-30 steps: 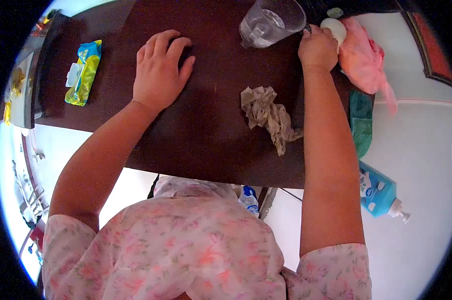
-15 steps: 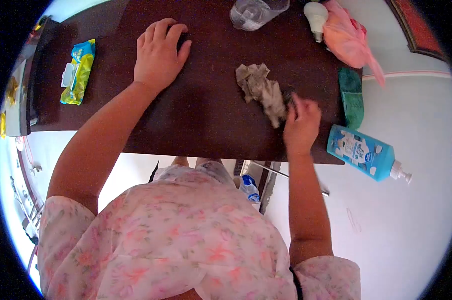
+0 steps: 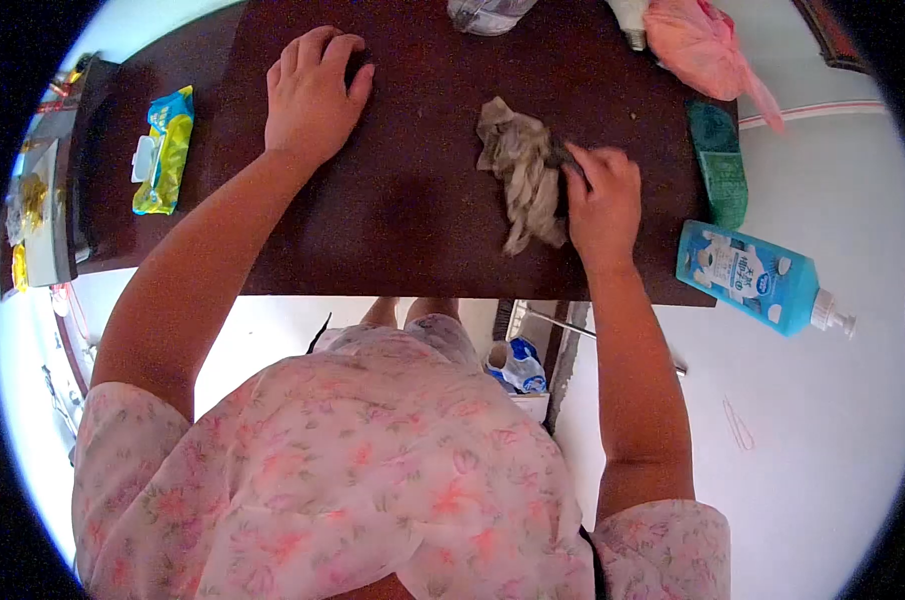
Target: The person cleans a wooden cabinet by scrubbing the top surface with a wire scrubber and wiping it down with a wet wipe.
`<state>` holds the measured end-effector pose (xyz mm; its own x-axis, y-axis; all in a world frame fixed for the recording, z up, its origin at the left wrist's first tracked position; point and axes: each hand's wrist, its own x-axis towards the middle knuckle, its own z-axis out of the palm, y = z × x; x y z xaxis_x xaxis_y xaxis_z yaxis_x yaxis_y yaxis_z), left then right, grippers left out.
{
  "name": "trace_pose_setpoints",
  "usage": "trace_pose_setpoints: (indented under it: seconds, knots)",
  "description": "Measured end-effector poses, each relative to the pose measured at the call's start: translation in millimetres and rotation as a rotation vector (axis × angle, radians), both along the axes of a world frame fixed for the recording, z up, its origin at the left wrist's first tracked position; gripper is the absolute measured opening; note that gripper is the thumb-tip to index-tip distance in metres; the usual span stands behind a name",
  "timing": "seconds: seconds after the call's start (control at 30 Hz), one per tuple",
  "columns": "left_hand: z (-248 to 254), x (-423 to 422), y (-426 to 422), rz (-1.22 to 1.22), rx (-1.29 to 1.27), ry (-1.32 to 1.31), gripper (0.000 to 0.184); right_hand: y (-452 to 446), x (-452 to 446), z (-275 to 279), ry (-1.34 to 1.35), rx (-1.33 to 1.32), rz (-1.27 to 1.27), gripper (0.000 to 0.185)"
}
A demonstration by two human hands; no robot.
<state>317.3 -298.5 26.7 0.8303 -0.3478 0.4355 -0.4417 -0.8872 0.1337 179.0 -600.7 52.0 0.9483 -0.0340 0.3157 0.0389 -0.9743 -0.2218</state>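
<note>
My left hand [image 3: 318,95] rests flat on the dark brown table [image 3: 403,200], fingers slightly spread, with nothing in it. Just right of the crumpled grey-brown cloth [image 3: 525,180], my right hand [image 3: 605,200] pinches a small dark object [image 3: 561,153] that touches or overlaps the cloth's edge. What this object is cannot be made out. The cloth lies bunched on the table.
A yellow-blue wipes pack [image 3: 166,150] lies at the left. At the top are a clear container [image 3: 488,14], a white bulb [image 3: 631,18] and a pink bag [image 3: 698,45]. A green item [image 3: 720,165] and a blue pump bottle [image 3: 748,278] are at the right edge.
My right hand has come from beside the bulb and pink bag down to the cloth, bringing the small dark object. The cloth's shape has shifted slightly. The view has also moved; my left hand stays on the table.
</note>
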Motion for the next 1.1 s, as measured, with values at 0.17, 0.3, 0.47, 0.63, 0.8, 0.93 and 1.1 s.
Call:
trace_pose_setpoints:
  seconds: [0.17, 0.3, 0.47, 0.63, 0.8, 0.93, 1.1]
  knots:
    - [-1, 0, -1, 0.008, 0.019, 0.013, 0.034, -66, 47, -13, 0.037, -0.188, -0.139, 0.022]
    - [2, -3, 2, 0.008, 0.004, -0.005, 0.033, -34, 70, -13, 0.018, -0.195, 0.022, 0.02]
    - [-1, -2, 1, -0.019, -0.02, 0.004, 0.033, -50, 5, -7, 0.03, -0.151, -0.072, 0.023]
    - [13, -14, -11, -0.258, -0.085, 0.04, 0.037, -93, 58, -10, 0.038, -0.215, -0.229, 0.022]
    - [29, -90, -84, -0.593, -0.364, 0.288, 0.041, 13, -45, 0, 0.03, -0.032, -0.147, 0.026]
    - [14, -105, -95, -0.74, -0.163, 0.276, 0.033, 11, -134, 7, 0.105, 0.005, -0.22, 0.028]
    - [24, -96, -37, -0.659, -0.145, 0.398, 0.029, -37, -114, -2, 0.029, -0.138, -0.313, 0.026]
